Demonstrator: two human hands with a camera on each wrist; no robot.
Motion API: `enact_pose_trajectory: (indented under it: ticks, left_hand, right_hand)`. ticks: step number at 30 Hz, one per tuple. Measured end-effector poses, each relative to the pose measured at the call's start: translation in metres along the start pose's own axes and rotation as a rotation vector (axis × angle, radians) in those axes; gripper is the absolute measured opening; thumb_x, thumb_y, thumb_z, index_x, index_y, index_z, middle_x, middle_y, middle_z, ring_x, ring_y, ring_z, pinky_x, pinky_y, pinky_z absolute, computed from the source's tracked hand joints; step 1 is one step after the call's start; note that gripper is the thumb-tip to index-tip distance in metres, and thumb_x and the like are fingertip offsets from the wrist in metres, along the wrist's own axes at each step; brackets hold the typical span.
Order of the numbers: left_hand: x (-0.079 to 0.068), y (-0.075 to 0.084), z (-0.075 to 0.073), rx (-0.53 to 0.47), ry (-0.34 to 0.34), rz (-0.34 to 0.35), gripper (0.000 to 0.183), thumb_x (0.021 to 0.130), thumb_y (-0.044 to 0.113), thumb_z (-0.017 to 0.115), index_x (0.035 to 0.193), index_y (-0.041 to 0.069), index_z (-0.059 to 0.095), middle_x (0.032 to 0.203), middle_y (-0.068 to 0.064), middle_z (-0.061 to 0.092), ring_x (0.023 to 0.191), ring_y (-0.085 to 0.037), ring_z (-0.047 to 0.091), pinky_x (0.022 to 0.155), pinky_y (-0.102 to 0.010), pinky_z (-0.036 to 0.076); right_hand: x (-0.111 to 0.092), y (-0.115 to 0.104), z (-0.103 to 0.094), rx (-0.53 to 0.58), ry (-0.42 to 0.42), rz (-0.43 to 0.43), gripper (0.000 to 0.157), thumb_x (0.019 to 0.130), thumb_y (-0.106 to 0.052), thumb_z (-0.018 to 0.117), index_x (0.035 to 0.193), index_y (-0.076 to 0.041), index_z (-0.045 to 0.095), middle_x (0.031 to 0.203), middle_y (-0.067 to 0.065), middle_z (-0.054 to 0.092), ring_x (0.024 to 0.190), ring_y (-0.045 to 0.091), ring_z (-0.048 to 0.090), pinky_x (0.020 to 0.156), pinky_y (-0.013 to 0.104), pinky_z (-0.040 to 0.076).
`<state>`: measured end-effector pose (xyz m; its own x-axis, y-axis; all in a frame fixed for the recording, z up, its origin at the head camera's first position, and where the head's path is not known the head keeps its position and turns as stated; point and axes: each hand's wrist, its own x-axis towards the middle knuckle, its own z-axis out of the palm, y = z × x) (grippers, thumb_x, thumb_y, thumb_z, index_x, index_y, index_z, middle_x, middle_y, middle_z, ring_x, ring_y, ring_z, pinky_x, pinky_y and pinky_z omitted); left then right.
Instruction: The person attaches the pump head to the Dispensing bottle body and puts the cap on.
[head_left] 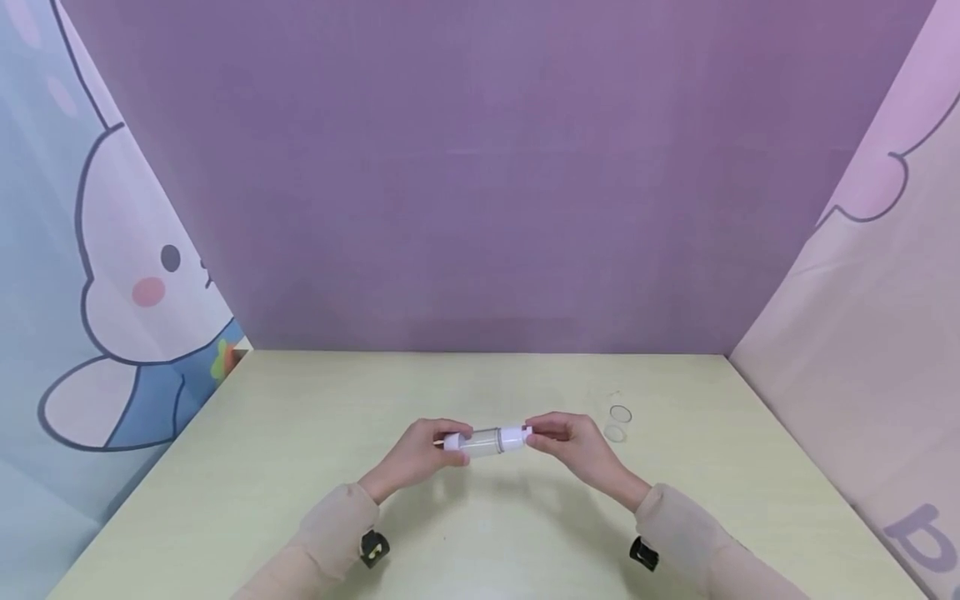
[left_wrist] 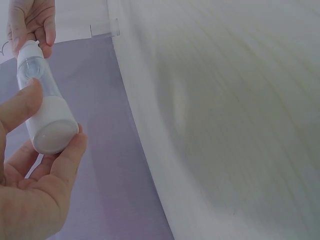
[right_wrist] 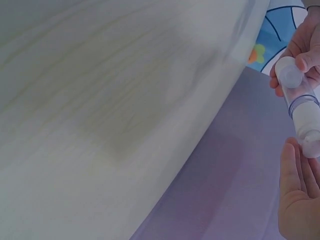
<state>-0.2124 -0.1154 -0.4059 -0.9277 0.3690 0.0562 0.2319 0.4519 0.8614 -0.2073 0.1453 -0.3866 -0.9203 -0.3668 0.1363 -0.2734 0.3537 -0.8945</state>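
A small pump bottle [head_left: 483,442] with a clear middle and white ends lies nearly level between both hands, above the table. My left hand [head_left: 424,450] grips its white base, thumb on one side and fingers on the other; the left wrist view shows the round bottom of the bottle [left_wrist: 47,110]. At the opposite end, my right hand [head_left: 577,446] pinches the white pump head with thumb and fingertips. In the right wrist view the right hand's fingers [right_wrist: 300,185] reach the pump end, and the thumb is out of sight. A dark band circles the bottle [right_wrist: 304,107].
Right of the right hand, a dark thin ring [head_left: 620,413] and a paler ring [head_left: 615,433] lie on the pale table [head_left: 360,383]. A clear see-through piece [left_wrist: 105,28] shows in the left wrist view. A purple panel [head_left: 480,208] stands behind, with printed cloths at both sides.
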Motion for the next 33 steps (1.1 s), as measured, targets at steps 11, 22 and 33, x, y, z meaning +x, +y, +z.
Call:
enact_pose_trajectory:
  ticks: [11,22,33]
  left_hand:
    - [-0.0009,0.0004,-0.0012,0.002,0.01,-0.003,0.034,0.077,0.013,0.072,0.11,0.009,0.065,0.115,-0.012,0.062,0.097,-0.024,0.06,0.075,-0.033,0.051]
    - [-0.0019,0.0013,-0.0021,-0.007,0.018,-0.004,0.035,0.076,0.014,0.072,0.11,0.008,0.065,0.115,-0.012,0.062,0.098,-0.024,0.06,0.076,-0.033,0.051]
    - [-0.0029,0.0023,-0.002,-0.029,0.017,-0.028,0.035,0.077,0.014,0.073,0.111,0.008,0.065,0.117,-0.013,0.061,0.1,-0.026,0.06,0.077,-0.034,0.052]
  right_hand:
    - [0.0005,-0.0014,0.0006,-0.004,0.01,-0.002,0.032,0.084,-0.02,0.066,0.11,-0.002,0.064,0.107,0.015,0.066,0.091,0.021,0.065,0.076,0.024,0.052]
    - [-0.0001,-0.0042,0.0002,0.093,0.007,-0.008,0.038,0.081,-0.011,0.068,0.115,0.005,0.059,0.115,0.021,0.06,0.105,0.031,0.06,0.081,0.026,0.052]
    - [-0.0019,-0.006,0.0017,0.094,0.008,-0.01,0.035,0.079,-0.004,0.068,0.113,0.002,0.061,0.12,0.02,0.058,0.111,0.036,0.055,0.083,0.026,0.051]
